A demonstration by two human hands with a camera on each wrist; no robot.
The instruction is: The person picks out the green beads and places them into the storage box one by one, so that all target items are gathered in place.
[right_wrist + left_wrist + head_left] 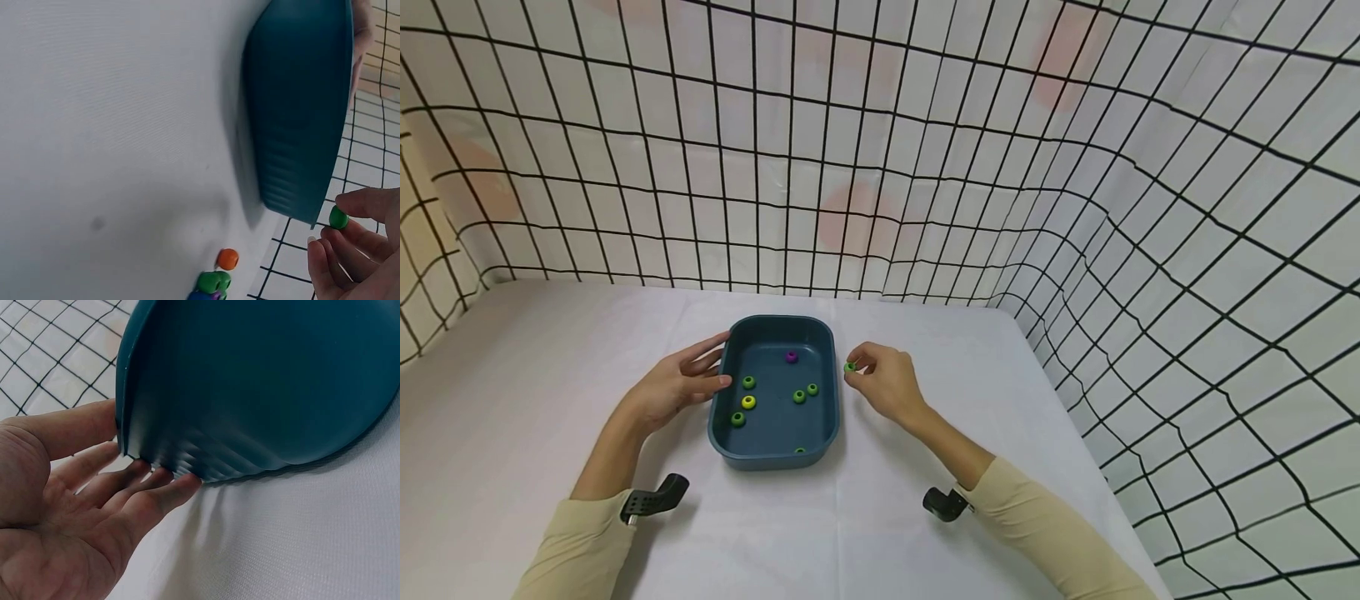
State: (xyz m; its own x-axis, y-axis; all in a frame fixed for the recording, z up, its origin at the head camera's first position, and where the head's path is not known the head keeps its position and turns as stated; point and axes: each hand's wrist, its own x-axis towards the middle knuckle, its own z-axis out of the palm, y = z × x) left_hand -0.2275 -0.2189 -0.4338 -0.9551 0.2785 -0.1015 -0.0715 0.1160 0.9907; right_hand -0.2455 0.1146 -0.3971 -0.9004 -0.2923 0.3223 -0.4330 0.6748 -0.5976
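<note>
A dark teal plastic tray (782, 433) stands on the white cloth with several green beads (799, 397), a yellow bead (748, 402) and a purple bead (792, 357) scattered inside. At its left side, my left hand (673, 383) holds the wall, the thumb hooked over the rim and the fingertips against the ribbed outside in the left wrist view. My right hand (883, 379) is just past the right rim, pinching one green bead (338, 217) between thumb and index finger. The other fingers of that hand are bent and hold nothing.
In the right wrist view, a small cluster of loose beads lies on the cloth, including an orange bead (227, 259) and a green bead (208, 282); the head view hides it. Black netting (880, 167) rises along the back and right of the table (1000, 358).
</note>
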